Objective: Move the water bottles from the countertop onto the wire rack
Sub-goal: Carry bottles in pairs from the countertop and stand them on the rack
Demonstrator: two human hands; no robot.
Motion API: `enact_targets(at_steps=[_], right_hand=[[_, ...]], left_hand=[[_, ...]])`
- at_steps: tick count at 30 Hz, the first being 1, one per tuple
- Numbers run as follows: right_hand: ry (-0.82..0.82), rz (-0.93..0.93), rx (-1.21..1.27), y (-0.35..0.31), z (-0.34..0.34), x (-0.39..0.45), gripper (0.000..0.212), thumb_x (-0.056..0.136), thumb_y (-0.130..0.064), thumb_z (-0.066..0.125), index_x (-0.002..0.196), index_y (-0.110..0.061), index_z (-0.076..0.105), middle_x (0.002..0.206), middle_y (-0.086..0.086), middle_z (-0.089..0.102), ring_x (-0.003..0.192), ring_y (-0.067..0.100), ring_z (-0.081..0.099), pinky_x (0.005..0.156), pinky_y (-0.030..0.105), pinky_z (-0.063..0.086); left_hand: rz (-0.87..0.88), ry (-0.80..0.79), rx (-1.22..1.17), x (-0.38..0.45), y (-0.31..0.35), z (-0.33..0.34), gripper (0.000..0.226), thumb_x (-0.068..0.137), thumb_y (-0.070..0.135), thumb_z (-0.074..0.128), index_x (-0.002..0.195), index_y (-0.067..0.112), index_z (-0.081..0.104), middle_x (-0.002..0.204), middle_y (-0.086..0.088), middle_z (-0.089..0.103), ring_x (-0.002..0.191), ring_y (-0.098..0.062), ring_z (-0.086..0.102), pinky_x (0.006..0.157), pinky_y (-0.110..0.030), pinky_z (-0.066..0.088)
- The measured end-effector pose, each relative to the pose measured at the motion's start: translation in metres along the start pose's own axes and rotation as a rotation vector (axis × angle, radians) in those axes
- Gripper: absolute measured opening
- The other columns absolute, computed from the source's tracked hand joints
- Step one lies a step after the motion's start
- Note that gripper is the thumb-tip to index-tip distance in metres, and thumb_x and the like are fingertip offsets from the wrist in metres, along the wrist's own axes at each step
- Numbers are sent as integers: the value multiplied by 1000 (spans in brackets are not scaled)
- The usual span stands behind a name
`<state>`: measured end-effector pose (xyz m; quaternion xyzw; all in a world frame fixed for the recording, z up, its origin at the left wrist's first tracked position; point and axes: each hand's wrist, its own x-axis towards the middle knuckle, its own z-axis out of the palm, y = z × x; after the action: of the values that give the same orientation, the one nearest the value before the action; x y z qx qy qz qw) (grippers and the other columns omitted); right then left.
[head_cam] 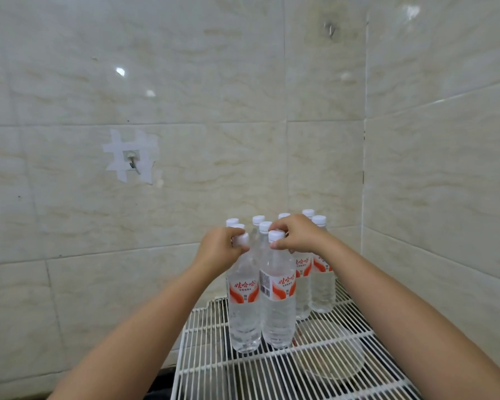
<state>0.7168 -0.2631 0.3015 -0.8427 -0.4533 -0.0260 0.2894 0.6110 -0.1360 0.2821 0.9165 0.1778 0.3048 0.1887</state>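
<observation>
Several clear water bottles with white caps and red-and-white labels stand upright on a white wire rack (315, 368). My left hand (218, 249) grips the neck of the front left bottle (244, 316), just under its cap. My right hand (299, 233) pinches the neck of the front right bottle (278, 313), thumb below the cap. Both front bottles stand side by side, bases on the rack wires. More bottles (322, 284) stand in rows behind them, partly hidden by my hands.
Tiled walls close in at the back and the right, forming a corner behind the bottles. A taped hook (132, 161) hangs on the back wall. Under the rack a round pale object (332, 362) shows through the wires. A dark countertop edge (159, 383) lies at lower left.
</observation>
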Motion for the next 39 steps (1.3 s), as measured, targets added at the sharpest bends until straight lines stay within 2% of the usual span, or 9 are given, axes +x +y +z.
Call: enact_targets(at_steps=[6,13,16,18,20,23,28,34,39], right_hand=[[110,37,-24,6,5,7,31,80,-17,65,109,-6,65,88,2,54,79,16,50,57,19,40],[138,42,-4,11,12,6,23,83,-19,61,102,-9,66,74,-2,51,70,13,46,49,15,25],[136,37,20,11,16,3,14,85,-18,58,98,-13,62,69,-7,49,77,16,47,51,16,26],[135,29,25,10,20,-2,25,87,-19,57,110,-12,60,78,-7,57,84,21,52,58,19,33],[157,29,21,10,24,-4,32,88,-21,56,119,-12,56,99,6,65,94,24,57,69,25,38],[213,37,58,11,31,-6,34,89,-21,54,122,-12,54,100,10,64,89,22,55,66,24,37],[301,66,144,14,42,-7,41,88,-23,56,128,-16,49,120,8,63,109,23,58,87,31,45],[343,73,-161,-13,51,-26,58,91,-35,50,140,-13,29,150,9,27,138,25,25,112,36,27],[256,-140,-197,-98,82,-43,47,93,-35,45,132,-11,43,149,9,31,138,24,28,110,35,26]], left_hand=[[14,76,-20,0,2,13,38,86,22,62,122,12,59,116,-15,67,108,-28,61,88,-31,46],[-29,179,-99,-4,-1,24,39,85,23,63,122,12,59,115,-11,68,102,-24,63,85,-29,46],[-64,198,-129,-5,-6,22,38,82,24,67,117,11,61,110,-10,69,96,-24,65,84,-32,50],[-74,196,-115,-6,-8,21,36,82,25,67,114,10,61,109,-10,69,95,-24,65,83,-33,50],[-74,186,-99,-7,-7,21,36,82,25,66,114,10,60,110,-10,69,96,-24,65,82,-33,49],[-68,170,-86,-8,-3,22,37,83,25,66,116,11,58,111,-9,68,96,-24,65,83,-34,50],[-12,72,25,-6,-3,16,45,85,30,63,125,15,50,122,-7,62,104,-21,62,87,-33,50],[61,6,290,-26,-26,-15,47,95,28,45,140,18,33,145,-3,41,131,-20,41,103,-32,38],[-70,79,448,-83,-89,-62,46,97,19,38,142,17,30,153,-10,26,141,-23,22,113,-34,22]])
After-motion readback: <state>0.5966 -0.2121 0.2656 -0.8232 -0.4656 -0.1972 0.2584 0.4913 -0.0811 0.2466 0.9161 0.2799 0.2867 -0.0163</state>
